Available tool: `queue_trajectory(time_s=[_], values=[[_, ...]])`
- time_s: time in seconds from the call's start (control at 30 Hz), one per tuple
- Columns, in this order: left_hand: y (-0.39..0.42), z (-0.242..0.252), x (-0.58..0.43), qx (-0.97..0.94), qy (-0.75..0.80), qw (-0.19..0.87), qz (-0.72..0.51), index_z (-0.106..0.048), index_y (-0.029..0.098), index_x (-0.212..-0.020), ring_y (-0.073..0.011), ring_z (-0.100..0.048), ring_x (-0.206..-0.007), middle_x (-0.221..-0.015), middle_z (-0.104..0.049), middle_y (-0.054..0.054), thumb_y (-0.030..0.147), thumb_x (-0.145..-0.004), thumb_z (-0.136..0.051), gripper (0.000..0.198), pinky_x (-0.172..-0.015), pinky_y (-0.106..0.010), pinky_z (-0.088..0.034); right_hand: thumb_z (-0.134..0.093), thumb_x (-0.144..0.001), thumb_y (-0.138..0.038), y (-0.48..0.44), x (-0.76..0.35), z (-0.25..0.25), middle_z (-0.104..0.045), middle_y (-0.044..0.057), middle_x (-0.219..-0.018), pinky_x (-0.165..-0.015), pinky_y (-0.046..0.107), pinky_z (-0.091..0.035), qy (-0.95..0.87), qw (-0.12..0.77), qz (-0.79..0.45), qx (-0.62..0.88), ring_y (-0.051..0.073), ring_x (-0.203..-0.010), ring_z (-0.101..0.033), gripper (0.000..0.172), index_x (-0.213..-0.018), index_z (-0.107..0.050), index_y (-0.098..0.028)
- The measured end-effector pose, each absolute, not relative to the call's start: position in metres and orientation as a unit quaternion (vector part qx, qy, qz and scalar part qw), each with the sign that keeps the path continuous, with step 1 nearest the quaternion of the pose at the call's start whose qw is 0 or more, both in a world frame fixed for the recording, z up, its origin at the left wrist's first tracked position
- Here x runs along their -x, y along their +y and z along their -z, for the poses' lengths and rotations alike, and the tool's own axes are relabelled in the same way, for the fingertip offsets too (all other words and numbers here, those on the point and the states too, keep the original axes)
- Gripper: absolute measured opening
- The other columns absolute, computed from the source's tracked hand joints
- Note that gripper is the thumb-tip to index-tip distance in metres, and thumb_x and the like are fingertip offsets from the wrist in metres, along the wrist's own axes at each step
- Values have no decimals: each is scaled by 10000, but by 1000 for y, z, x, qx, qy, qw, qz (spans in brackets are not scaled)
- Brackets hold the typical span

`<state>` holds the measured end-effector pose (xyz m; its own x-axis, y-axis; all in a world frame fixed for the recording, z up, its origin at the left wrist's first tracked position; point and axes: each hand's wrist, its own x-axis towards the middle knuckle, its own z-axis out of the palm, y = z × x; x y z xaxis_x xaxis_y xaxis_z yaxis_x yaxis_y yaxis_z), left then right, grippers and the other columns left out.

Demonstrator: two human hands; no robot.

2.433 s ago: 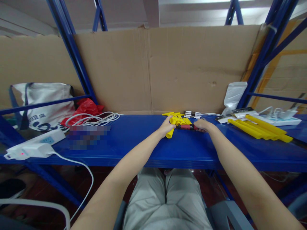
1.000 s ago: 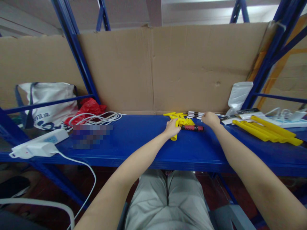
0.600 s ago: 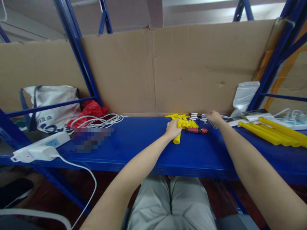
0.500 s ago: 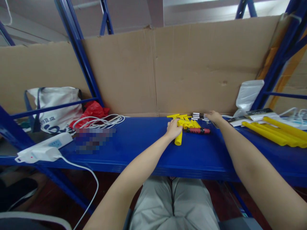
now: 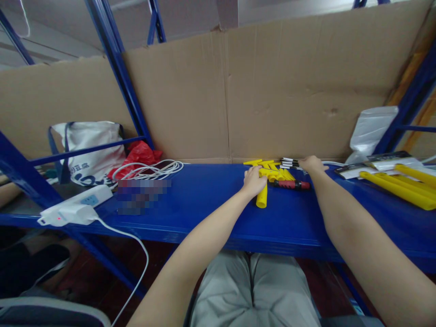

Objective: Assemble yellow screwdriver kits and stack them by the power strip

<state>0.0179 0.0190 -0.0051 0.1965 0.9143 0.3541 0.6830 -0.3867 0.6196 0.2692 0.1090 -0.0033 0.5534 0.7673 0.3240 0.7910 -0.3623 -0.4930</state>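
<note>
My left hand is closed on a yellow plastic tube, whose open end points towards me. Just beyond it lies a pile of short yellow tube pieces, some of them T-shaped. A red and black screwdriver-like tool rests along the near side of that pile. My right hand reaches to the right end of a bundle of thin black-and-white sticks at the back of the blue shelf. Its fingertips are too small and partly hidden to show whether they grip one.
Long yellow tubes and flat black-and-white packs lie at the right, before a clear plastic bag. On the left are a white power strip, coiled white cable, a red bag and a cloth bag. Cardboard stands behind.
The whole view has shifted, so the shelf things appear further right. My left hand keeps its hold on the yellow tube; my right hand stays by the black-and-white sticks.
</note>
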Motion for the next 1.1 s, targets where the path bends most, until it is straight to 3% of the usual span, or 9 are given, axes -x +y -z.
queue_trajectory(time_s=[0.27, 0.67, 0.87, 0.93, 1.0, 1.1], values=[[20, 5, -17, -760, 526, 151, -350, -527, 169, -1298, -218, -433, -1294, -1385, -523, -73, 185, -808, -469, 494, -1102, -358, -278, -489, -831, -285, 78, -242, -13, -634, 275, -1062, -881, 450, -458, -426, 331, 59, 840, 352, -1088, -591, 388, -1067, -659, -27], [20, 0, -15, -746, 530, 172, -365, -540, 191, -1284, -234, -449, -1282, -1358, -548, -68, 168, -801, -500, 485, -1094, -379, -295, -437, -854, -287, 75, -257, -30, -583, 172, -1113, -914, 378, -405, -396, 555, 65, 729, 254, -1049, -540, 321, -1107, -535, -116], [30, 4, -13, -721, 536, 187, -398, -577, 125, -1194, -216, -545, -1177, -1254, -614, -121, 131, -780, -529, 418, -996, -312, -407, -444, -860, -290, 62, -252, -33, -524, 161, -1174, -790, 333, -468, -404, 604, 17, 687, 229, -1009, -577, 438, -1264, -415, -124], [32, 5, -11, -701, 555, 212, -395, -596, 136, -1127, -210, -620, -1041, -1134, -669, -111, 150, -792, -522, 343, -879, -300, -473, -458, -857, -267, 57, -250, -35, -490, 183, -1229, -739, 314, -489, -404, 610, -3, 681, 222, -983, -600, 496, -1319, -351, -120], [31, 4, -9, -680, 572, 257, -379, -582, 143, -1110, -175, -669, -766, -1061, -686, -105, 206, -819, -511, 306, -660, -263, -500, -493, -838, -228, 52, -248, -35, -467, 194, -1271, -707, 293, -502, -408, 628, -25, 663, 208, -962, -617, 534, -1331, -317, -122], [26, 2, -8, -672, 582, 288, -356, -562, 126, -1109, -103, -565, -476, -970, -687, -97, 272, -823, -557, 322, -452, -222, -399, -536, -802, -160, 45, -243, -34, -520, 172, -1245, -678, 268, -519, -411, 662, -74, 623, 176, -897, -643, 567, -1317, -299, -141]])
